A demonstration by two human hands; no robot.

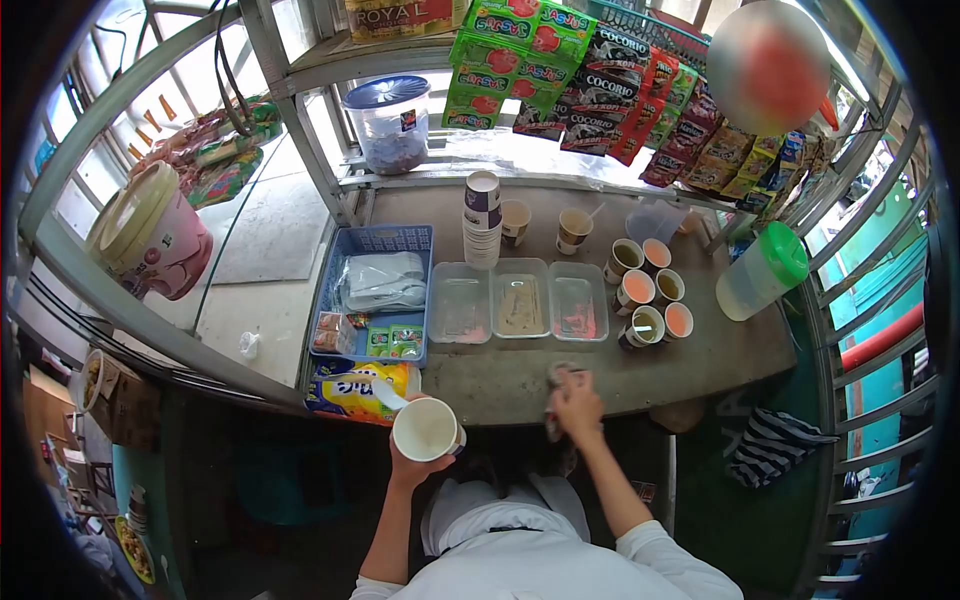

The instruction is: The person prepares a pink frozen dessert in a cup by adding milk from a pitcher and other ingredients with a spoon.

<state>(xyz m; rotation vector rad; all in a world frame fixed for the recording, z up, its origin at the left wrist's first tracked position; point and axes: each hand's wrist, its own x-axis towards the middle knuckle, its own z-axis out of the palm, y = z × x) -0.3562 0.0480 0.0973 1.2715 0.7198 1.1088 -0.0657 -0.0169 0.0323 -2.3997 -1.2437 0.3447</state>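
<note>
My left hand is closed around a paper cup in front of the table's near edge. The cup is pale inside, and a white plastic spoon leans out over its rim. At the front edge of the table, my right hand is closed on a crumpled, greyish-red cloth, partly covered by the fingers. Three clear plastic tubs stand in a row beyond my hands, with pink or tan residue in them. A tall stack of paper cups rises behind them.
Several filled paper cups cluster on the right, beside a green-lidded pitcher. A blue basket with wrapped spoons stands left, behind a yellow packet. Drink sachets hang overhead. Metal bars line the right side.
</note>
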